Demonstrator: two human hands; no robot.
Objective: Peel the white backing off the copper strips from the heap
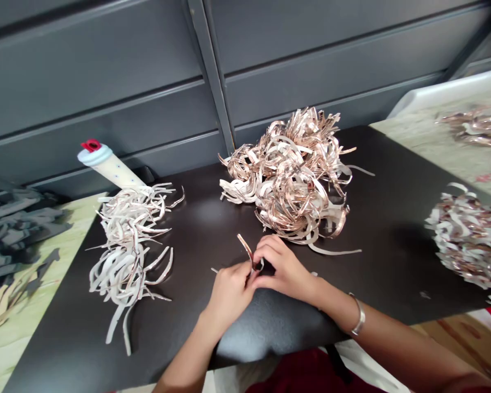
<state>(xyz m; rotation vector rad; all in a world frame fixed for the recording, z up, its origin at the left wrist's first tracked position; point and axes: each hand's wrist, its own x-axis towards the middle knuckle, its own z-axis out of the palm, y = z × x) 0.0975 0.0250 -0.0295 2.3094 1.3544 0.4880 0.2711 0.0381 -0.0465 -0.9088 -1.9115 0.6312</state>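
hands pressed close together, my left hand (229, 295) and right hand (280, 267) pinched a curled copper-faced strip (246, 248) just in front of the big heap of copper-and-white strips (290, 174) on the dark bench (392, 262). its end stuck up between them; i could not tell which fingers held it. a silver bangle (358, 315) sat on my right wrist. that heap was the largest on the bench: springy, glossy curls, metallic pink on one face and chalky white on the other, tangled into a loose mound. left of it lay a smaller, paler heap of ribbon-like strips (126, 245), matte and mostly white, with little copper showing. right of it, a mottled heap of short white and copper pieces (466, 237) ran off the view. further right, beyond it, more copper scraps (474, 125) lay on a pale board (417, 142), and far left of the big heap a dotted tube with a red cap (110, 166) tilted behind the paler heap.
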